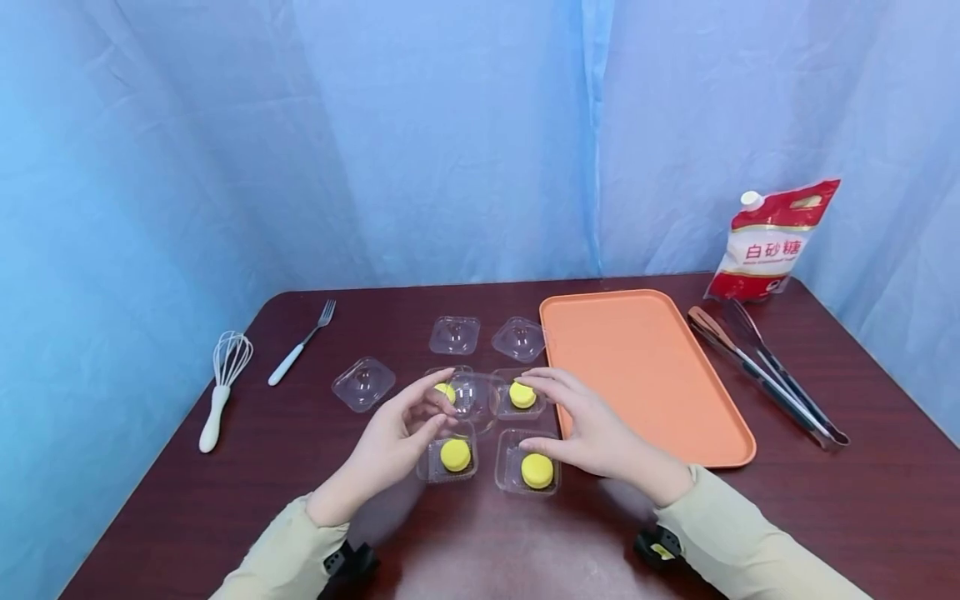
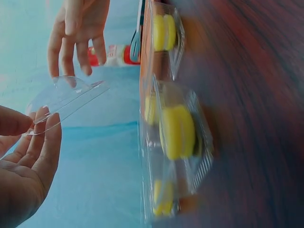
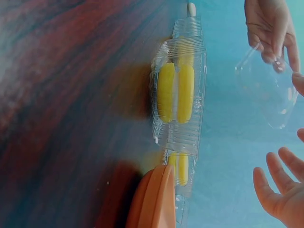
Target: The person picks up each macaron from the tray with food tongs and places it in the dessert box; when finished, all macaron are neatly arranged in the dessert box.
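My left hand (image 1: 392, 435) pinches a clear domed plastic lid (image 2: 64, 102) by its edge, between thumb and fingers. The lid is held tilted in the air over several clear plastic boxes, each with a yellow macaron in it. Nearest to me are a left macaron (image 1: 455, 456) and a right macaron (image 1: 537, 471). Farther back, one macaron (image 1: 522, 395) shows, while another is partly behind my left fingers. My right hand (image 1: 600, 433) hovers over the right-hand boxes, its fingers spread and nothing gripped. In the left wrist view its fingertips reach close to the lid's far edge.
Three more clear lids lie behind the boxes, one lid (image 1: 363, 384) off to the left. An orange tray (image 1: 645, 375) is at the right, with tongs (image 1: 772, 375) and a sugar bag (image 1: 768, 246) beyond. A fork (image 1: 302, 343) and a whisk (image 1: 222, 387) lie left.
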`<state>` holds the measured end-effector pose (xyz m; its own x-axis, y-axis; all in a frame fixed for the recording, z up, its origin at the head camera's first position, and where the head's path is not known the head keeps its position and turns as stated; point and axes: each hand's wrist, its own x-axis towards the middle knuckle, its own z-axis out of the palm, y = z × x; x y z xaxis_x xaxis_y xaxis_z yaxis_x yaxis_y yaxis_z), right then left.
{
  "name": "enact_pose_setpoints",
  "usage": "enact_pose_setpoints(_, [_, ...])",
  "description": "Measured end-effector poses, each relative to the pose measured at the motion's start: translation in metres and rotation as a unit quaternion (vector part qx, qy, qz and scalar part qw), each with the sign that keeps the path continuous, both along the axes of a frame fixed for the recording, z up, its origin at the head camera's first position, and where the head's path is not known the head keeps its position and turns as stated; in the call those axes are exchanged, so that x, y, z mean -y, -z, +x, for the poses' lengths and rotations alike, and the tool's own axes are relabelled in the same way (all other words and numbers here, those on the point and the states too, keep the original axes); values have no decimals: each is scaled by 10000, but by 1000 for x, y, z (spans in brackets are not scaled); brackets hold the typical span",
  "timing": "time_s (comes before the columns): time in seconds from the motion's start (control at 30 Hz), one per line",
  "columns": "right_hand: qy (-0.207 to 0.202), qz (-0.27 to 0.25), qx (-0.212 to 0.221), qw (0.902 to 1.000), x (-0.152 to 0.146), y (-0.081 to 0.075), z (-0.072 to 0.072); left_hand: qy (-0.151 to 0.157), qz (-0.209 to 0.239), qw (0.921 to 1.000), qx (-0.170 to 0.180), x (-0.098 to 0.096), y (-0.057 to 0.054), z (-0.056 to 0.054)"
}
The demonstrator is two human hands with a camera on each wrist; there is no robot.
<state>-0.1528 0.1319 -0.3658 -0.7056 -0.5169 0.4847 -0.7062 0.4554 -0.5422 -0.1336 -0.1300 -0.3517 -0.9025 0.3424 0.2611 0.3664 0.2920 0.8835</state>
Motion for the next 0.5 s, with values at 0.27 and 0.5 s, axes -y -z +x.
enact_pose_setpoints(0.27, [106,-14,-4,9999,3,0,2,255,295,9992,72,-17,-1,-1])
enact_pose_setpoints(0.5, [165,15,-344,9993,4,-1,2,330,851,9954,298,-28,0,-4])
